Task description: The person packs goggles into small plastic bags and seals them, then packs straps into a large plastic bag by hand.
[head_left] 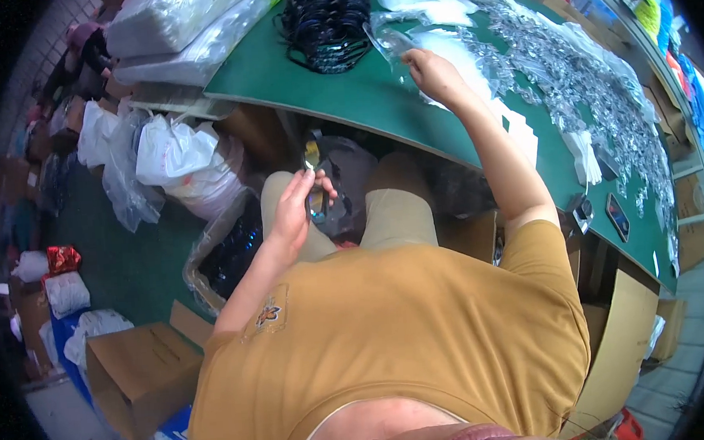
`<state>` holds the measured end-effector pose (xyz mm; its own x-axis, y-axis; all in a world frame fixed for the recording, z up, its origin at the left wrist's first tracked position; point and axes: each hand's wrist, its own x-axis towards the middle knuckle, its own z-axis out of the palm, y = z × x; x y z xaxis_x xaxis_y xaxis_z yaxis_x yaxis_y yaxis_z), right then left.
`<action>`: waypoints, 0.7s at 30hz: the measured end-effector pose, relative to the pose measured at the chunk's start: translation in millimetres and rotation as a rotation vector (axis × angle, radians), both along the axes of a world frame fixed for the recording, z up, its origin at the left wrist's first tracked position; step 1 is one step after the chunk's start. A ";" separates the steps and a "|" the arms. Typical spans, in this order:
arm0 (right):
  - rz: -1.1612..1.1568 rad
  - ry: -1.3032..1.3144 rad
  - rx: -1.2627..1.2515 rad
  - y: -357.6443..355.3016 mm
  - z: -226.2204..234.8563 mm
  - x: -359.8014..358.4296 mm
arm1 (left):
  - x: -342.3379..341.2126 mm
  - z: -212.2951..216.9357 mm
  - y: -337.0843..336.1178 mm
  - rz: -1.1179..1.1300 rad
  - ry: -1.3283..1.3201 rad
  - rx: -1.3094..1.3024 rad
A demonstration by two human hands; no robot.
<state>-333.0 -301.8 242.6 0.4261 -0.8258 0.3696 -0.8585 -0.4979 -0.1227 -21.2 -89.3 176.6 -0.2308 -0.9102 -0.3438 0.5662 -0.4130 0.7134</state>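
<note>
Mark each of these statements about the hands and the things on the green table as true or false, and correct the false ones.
1. The left hand holds a pair of glasses over the lap. True.
2. The right hand rests on the cardboard box. False: it reaches onto the green table and touches a clear plastic bag.
3. A heap of black glasses lies on the table. True.
4. Both hands are on the table. False: only the right hand is; the left hand is below its edge.
5. The pile of clear packets lies on the floor. False: it lies on the table, to the right of the right hand.
</note>
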 end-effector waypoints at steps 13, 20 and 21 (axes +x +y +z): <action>-0.055 -0.518 0.514 114.8 34.8 89.6 | -61.6 38.5 -116.8 0.102 0.227 -0.264; -0.005 -0.177 0.293 106.8 39.0 89.2 | -75.9 32.4 -105.7 0.111 -0.089 -0.449; 0.014 -0.172 0.312 109.5 41.9 90.2 | -72.6 25.9 -107.4 0.105 -0.054 -0.466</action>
<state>-242.8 -192.4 284.5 0.3913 -0.9048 0.1679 -0.8053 -0.4250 -0.4132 -93.7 -196.6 202.5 -0.1222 -0.9877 0.0976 0.5446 0.0155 0.8386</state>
